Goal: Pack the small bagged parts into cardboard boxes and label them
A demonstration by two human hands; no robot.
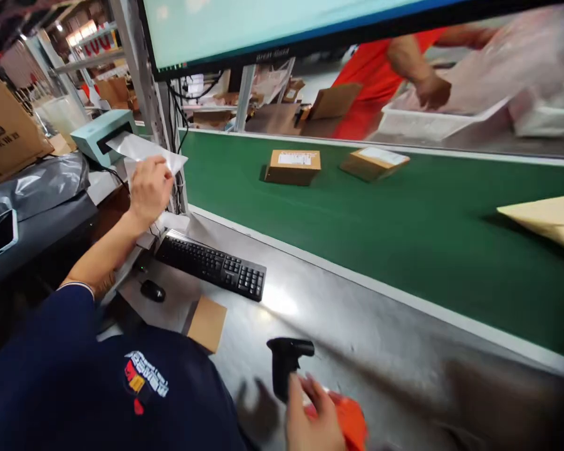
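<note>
My left hand (150, 191) is at the printer's front, its fingers curled closed on a white label sheet (138, 149). The sheet comes out of the slot of a pale blue label printer (104, 134). Low in the view, my right hand (314, 416) has its thumb and fingers bent round a crumpled orange-red packet (350, 418), partly covered by the hand and blurred. Just beyond those fingers lies a black handheld barcode scanner (284, 363) on the metal table (357, 351). A small brown cardboard box (207, 324) rests by my body.
A keyboard (211, 263) and mouse (153, 290) lie on the table. Cartons (294, 168) and a yellowish parcel (554, 219) sit on the green conveyor belt (357, 232). A monitor (272, 31) hangs above. Across the belt, a co-worker's hand (433, 91) is over a white crate (418, 123).
</note>
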